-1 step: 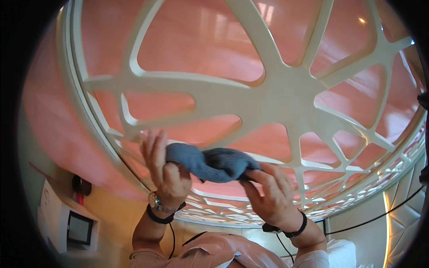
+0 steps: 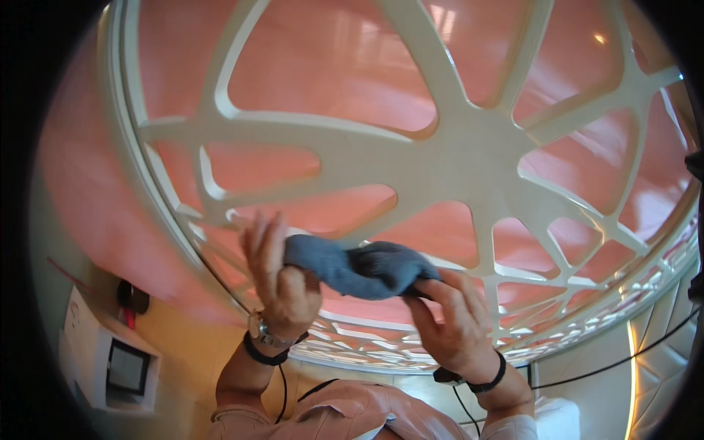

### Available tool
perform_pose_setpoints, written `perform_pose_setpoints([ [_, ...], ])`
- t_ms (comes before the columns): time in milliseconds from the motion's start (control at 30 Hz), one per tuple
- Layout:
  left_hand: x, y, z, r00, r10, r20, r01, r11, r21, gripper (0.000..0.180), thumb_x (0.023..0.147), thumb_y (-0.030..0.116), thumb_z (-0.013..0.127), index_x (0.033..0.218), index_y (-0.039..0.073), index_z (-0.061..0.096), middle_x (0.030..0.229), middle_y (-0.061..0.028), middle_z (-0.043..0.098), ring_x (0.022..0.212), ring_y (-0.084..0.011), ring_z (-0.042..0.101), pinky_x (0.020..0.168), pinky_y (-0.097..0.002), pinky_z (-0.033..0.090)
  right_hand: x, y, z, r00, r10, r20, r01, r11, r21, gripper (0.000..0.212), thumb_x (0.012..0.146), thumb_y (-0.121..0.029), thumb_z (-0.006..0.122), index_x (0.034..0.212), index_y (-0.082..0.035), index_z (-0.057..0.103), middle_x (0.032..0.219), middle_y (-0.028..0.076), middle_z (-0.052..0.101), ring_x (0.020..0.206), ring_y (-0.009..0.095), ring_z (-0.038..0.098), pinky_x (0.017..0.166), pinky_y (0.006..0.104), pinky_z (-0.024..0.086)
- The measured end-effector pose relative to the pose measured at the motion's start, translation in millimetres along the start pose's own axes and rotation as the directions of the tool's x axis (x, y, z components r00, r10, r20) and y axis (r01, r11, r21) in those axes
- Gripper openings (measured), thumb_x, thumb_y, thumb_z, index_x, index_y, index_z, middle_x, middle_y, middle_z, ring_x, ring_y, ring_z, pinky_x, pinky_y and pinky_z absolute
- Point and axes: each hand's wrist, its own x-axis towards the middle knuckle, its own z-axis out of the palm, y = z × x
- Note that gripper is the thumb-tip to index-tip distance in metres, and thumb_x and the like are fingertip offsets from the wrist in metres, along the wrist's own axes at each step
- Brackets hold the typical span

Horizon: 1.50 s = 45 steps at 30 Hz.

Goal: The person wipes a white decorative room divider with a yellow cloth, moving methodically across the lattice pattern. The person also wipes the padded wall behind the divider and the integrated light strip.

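Note:
Both my hands hold a blue-grey cloth (image 2: 359, 273), twisted and bunched in the middle with a darker fold inside. My left hand (image 2: 282, 282) has the cloth's left end at its thumb, while its other fingers point upward, a bit blurred. At the right end, my right hand (image 2: 455, 315) pinches the cloth between thumb and fingers. The cloth hangs in front of a white lattice panel (image 2: 469, 147) with rounded cut-outs. Whether it touches the panel I cannot tell. A watch (image 2: 264, 331) sits on my left wrist and a dark band (image 2: 490, 375) on my right.
A pink surface (image 2: 323, 59) shows through the cut-outs. At lower left stands a white cabinet (image 2: 88, 341) with a dark opening, near a dark and red object (image 2: 130, 302). A black cable (image 2: 616, 363) crosses a padded wall (image 2: 667, 374) with a lit strip at lower right.
My left hand and the cloth have shifted slightly to the right; my right hand has moved a little the same way. Both keep their hold.

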Motion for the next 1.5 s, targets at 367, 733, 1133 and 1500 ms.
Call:
perform_pose_setpoints([
  [367, 8.1, 88.3, 47.7, 0.998, -0.018, -0.053, -0.001, 0.944, -0.329, 0.03, 0.092, 0.02, 0.079, 0.075, 0.01, 0.056, 0.165, -0.026, 0.056, 0.162, -0.0471, 0.04, 0.134, -0.0699, 0.016, -57.4, 30.0, -34.8, 0.983, 0.18, -0.034, -0.18, 0.984, 0.014, 0.081, 0.081, 0.002, 0.093, 0.152, -0.002, 0.054, 0.141, 0.021, 0.061, 0.121, 0.032, 0.065, 0.083, 0.037, 0.059],
  [733, 21.5, 45.3, 25.8, 1.0, 0.0, -0.019, -0.008, 0.919, -0.393, 0.021, 0.087, 0.013, 0.087, 0.086, 0.008, 0.067, 0.152, -0.0261, 0.066, 0.149, -0.0461, 0.057, 0.126, -0.0631, 0.04, -7.3, -10.2, 13.0, 0.997, 0.081, -0.009, -0.082, 0.993, -0.081, 0.058, 0.081, -0.003, 0.092, 0.135, -0.001, 0.068, 0.137, 0.022, 0.066, 0.118, 0.04, 0.068, 0.1, 0.0472, 0.056],
  [1133, 3.8, 0.0, 7.4, 0.997, 0.069, 0.026, -0.055, 0.937, -0.346, 0.007, 0.094, 0.015, 0.076, 0.098, 0.012, 0.082, 0.151, -0.015, 0.07, 0.14, -0.0334, 0.066, 0.126, -0.0541, 0.042, 34.4, -50.4, 44.4, 0.995, 0.095, -0.018, -0.096, 0.992, -0.077, 0.049, 0.076, -0.009, 0.097, 0.112, 0.006, 0.068, 0.122, 0.027, 0.067, 0.101, 0.039, 0.072, 0.081, 0.043, 0.06],
  [1500, 5.4, 34.3, 25.8, 0.999, 0.052, 0.001, -0.045, 0.869, -0.492, 0.033, 0.102, 0.022, 0.074, 0.134, 0.013, 0.068, 0.154, -0.0207, 0.067, 0.147, -0.039, 0.062, 0.131, -0.064, 0.031, -20.9, -21.9, 26.8, 0.897, 0.269, -0.351, -0.337, 0.93, -0.147, 0.031, 0.084, -0.002, 0.09, 0.104, -0.005, 0.067, 0.117, 0.016, 0.074, 0.106, 0.035, 0.073, 0.092, 0.046, 0.058],
])
